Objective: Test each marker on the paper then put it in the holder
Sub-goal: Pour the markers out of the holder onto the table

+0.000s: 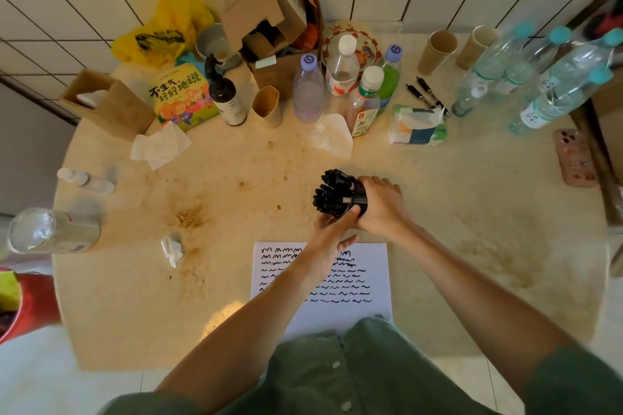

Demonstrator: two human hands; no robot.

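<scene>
The holder (360, 200), a black mesh cup, is held tipped on its side above the table (472, 199), its mouth turned to the left. It is gripped by the right hand (381, 205), whose fingers are curled round its wall. A bundle of black markers (332, 190) is seen projecting from the mouth, caps outward. The left hand (332, 229) is placed beneath the bundle; its thumb is pressed against the holder's lower edge, but the fingers are hidden, so it cannot be told whether anything is clasped. The paper (371, 280), covered with rows of black scribbles, is laid flat just below both hands, at the near table edge. Three pens (426, 96) are laid near the bottles (340, 87) at the back.
</scene>
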